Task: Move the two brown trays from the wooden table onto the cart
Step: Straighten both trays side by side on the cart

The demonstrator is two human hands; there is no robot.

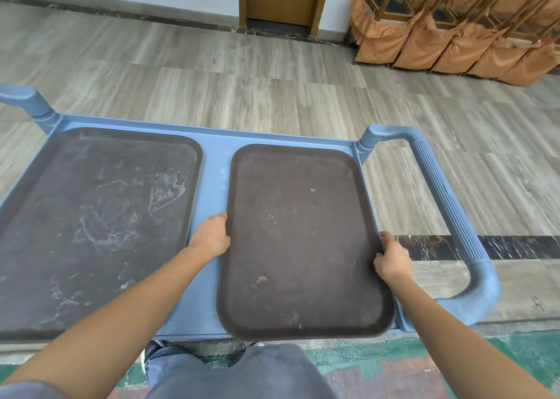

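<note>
Two dark brown rectangular plastic trays with rounded corners lie side by side on the top shelf of the blue plastic cart (213, 168), which fills the middle band of the head view.

The left brown tray (91, 226) occupies the left half of the frame. It lies flat on the shelf, its surface marked with pale smears and scratches, and its left edge runs out of the picture. No hand touches it.

The right brown tray (303, 241) sits right of centre, apart from the first, with a strip of bare blue shelf between them. Its far end lies on the shelf near the cart's far rim; its near end projects past the cart's near edge toward the lower part of the frame. Small pale spots mark its surface.

The left hand (210, 236), at centre frame, rests against the left long edge of the right brown tray, fingers curled at the rim and partly hidden beneath it. The right hand (392, 259), at centre right, is closed around the right long edge of the same tray, thumb on top of the rim.

The cart's ribbed blue handle (448, 204) curves through the right of the frame, just beyond the right hand. A second blue handle end (28, 101) shows at the upper left.

Grey wood-pattern floor (272, 80) spans the upper half. Orange fabric-covered chairs (454, 35) are stacked at the upper right.
</note>
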